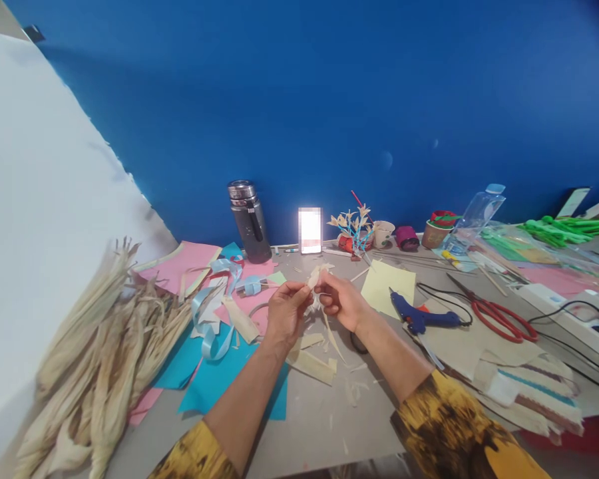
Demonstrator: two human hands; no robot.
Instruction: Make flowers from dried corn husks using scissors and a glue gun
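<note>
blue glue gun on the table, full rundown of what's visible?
The blue plastic hot glue gun lies on its side on the grey table, partly over a beige sheet, right of the person's right hand and untouched by it. Its nozzle end points up-left toward the pale yellow paper sheet; an orange trigger shows near the handle. A clear glue stick projects from its lower end, and a black cord curves off its right end toward the red-handled scissors.

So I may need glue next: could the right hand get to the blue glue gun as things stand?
Probably yes. The glue gun lies just beside the right hand with nothing between, though both hands pinch a husk piece.
</note>
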